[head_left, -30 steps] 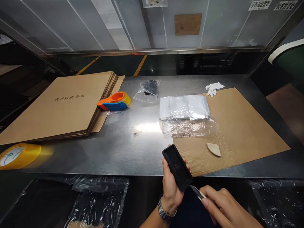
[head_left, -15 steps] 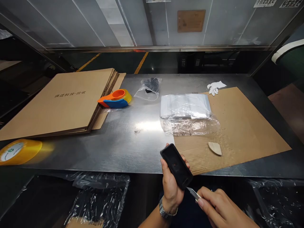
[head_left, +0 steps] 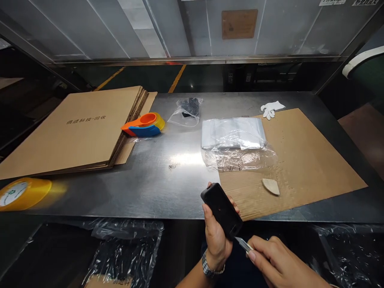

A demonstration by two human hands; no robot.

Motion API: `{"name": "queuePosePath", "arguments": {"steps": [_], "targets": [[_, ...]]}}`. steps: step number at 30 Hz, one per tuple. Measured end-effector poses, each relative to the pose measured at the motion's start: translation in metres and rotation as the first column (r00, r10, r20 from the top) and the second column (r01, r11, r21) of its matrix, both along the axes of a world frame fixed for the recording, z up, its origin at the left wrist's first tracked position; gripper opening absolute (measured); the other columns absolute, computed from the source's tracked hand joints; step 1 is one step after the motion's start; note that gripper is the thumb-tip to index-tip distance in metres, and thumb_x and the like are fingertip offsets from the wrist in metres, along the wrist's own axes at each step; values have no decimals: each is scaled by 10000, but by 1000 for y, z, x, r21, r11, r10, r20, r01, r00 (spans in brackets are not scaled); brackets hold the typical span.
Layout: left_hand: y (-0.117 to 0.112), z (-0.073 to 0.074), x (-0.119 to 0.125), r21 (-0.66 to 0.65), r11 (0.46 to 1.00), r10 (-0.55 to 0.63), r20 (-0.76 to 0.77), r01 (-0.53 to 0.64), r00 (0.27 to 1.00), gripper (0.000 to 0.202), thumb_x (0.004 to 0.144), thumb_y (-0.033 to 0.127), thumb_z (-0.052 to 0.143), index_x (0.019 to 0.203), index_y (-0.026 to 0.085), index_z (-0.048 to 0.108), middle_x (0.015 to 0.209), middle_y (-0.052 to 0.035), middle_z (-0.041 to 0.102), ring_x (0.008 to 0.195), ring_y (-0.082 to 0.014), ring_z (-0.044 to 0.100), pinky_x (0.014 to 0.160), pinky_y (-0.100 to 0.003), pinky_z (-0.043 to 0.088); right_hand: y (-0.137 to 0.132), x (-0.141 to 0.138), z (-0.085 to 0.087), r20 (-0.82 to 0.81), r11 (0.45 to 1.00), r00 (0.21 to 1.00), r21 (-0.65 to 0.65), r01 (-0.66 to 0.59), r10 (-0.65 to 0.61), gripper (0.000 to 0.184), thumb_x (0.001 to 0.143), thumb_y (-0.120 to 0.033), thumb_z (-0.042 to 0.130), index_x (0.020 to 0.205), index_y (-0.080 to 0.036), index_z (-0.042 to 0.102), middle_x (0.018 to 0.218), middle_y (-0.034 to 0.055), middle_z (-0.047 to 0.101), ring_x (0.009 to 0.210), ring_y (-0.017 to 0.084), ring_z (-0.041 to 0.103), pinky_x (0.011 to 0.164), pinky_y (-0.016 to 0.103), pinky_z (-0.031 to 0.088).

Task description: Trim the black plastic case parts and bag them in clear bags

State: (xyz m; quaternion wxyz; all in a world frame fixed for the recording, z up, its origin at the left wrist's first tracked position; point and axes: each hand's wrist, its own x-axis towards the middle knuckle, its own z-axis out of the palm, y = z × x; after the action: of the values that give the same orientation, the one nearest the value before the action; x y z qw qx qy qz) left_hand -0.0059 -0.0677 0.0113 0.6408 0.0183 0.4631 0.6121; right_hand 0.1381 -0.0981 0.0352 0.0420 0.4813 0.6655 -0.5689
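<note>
Two bare hands are what I have nearest the head camera, low in my view. The right hand (head_left: pixel 271 258) pinches a slim knife (head_left: pixel 244 244) between thumb and index finger; its blade points at the lower end of a black part (head_left: pixel 221 208), and I can't tell whether the tip touches. That part lies tilted in the left hand (head_left: pixel 216 240), closed around it: I see the thumb along its left long side, fingertips showing past its right side, and one more peeking out at the top corner. A metal wristwatch (head_left: pixel 207 265) sits on that wrist. Down to my left, glossy plastic film (head_left: pixel 129 248) shows below the bench (head_left: pixel 162 192). On the bench, a roll of yellow tape (head_left: pixel 39 193) is at the far left near the front edge. A pale wedge (head_left: pixel 271 187) rests on a flat cardboard sheet (head_left: pixel 312 160), right of the part and well apart from the fingers. Behind, I make out a stack of clear plastic bags (head_left: pixel 234 132), partly over that sheet, and to the left an orange and blue tape dispenser (head_left: pixel 144 131) beside piled cardboard (head_left: pixel 78 136). Farthest back lie a clear bag (head_left: pixel 189 109) with something black inside and a white glove (head_left: pixel 272 107).
</note>
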Motion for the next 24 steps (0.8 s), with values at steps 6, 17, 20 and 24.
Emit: {"name": "queuePosePath", "arguments": {"steps": [6,17,20,24], "targets": [[0,-3,1,56,998,34,-37,-32,999,514,851,576,268,1315,354,278,752,-24,546,619,-150,509,526,-246,469,1,-4,-2,-15,999,999,46,-27,28,284,964,-362,282,795,-225,465,667,-25,498,672,158,484,626,259,364],[4,-3,0,93,983,159,2,-159,987,534,802,611,367,1281,377,347,736,-26,557,610,-159,524,520,-256,474,4,-7,1,-137,997,987,-32,75,-79,300,967,-336,309,736,-204,449,532,-53,487,569,124,491,586,224,378],[8,-3,-2,112,965,236,10,-236,972,519,800,609,357,1270,390,364,734,-27,561,603,-162,529,518,-262,477,3,-8,-1,-194,976,976,177,131,-95,288,971,-264,272,771,-188,465,611,-23,537,549,119,509,553,225,400],[8,-3,-5,142,933,337,-10,-332,942,500,780,616,382,1229,398,420,753,-32,576,618,-168,539,536,-272,487,2,-13,-8,-159,697,985,714,72,61,252,939,-119,290,1006,-63,526,646,47,561,535,150,536,476,244,420]]}}
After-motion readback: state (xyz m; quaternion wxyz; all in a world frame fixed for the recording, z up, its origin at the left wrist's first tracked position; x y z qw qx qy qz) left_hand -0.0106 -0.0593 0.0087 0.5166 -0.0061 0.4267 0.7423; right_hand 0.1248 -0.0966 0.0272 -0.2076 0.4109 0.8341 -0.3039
